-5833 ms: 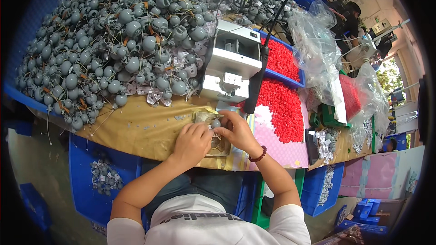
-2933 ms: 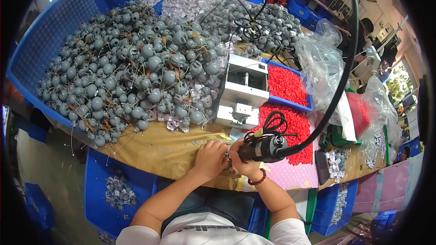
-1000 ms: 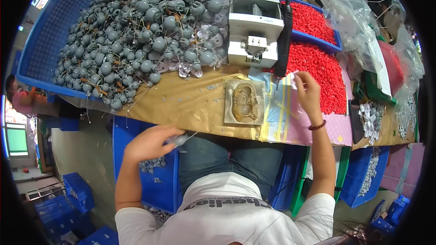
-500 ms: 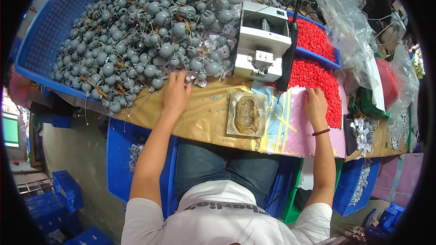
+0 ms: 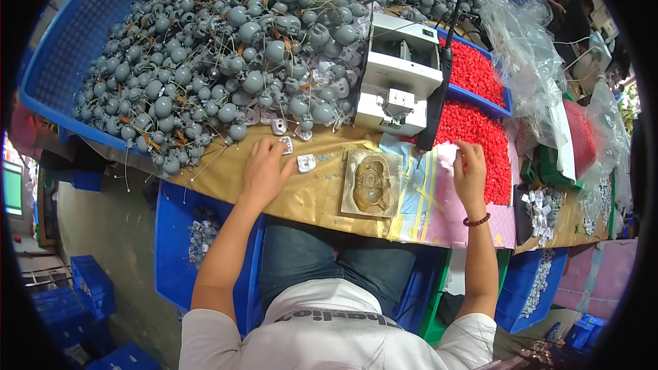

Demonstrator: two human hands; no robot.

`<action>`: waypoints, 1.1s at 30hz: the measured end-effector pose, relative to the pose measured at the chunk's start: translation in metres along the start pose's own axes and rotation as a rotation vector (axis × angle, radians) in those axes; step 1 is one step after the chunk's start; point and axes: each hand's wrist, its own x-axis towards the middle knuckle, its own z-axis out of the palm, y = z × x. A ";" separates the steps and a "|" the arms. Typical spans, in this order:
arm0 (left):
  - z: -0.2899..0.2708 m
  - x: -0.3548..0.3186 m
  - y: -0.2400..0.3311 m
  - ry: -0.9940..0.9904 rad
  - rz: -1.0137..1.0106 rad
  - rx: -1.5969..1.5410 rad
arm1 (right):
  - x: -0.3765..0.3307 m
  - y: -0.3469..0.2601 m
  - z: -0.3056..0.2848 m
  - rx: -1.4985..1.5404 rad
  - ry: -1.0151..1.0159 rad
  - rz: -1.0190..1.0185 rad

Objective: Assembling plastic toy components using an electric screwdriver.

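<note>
Low passage over the brown-covered near tabletop (image 5: 319, 202), between the left hand (image 5: 266, 173) and the square metal block with an oval hollow (image 5: 372, 183). Far side of this strip blocked by the high heap of grey round plastic parts (image 5: 199, 62); thin wires from it hang past the near edge at left. Small white plastic piece (image 5: 306, 163) beside the left thumb: low obstacle. Beyond the block, the white boxy machine (image 5: 401, 75) closes the way, black cylindrical tool (image 5: 435, 106) along its right side. Pink sheet (image 5: 442, 225) gives room between block and right hand (image 5: 470, 175); heap of small red plastic parts (image 5: 473, 123) bounds it on the far side.
</note>
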 end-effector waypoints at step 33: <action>-0.034 0.177 0.072 0.475 0.230 -0.051 | -0.019 -0.116 0.064 0.219 -0.114 -0.549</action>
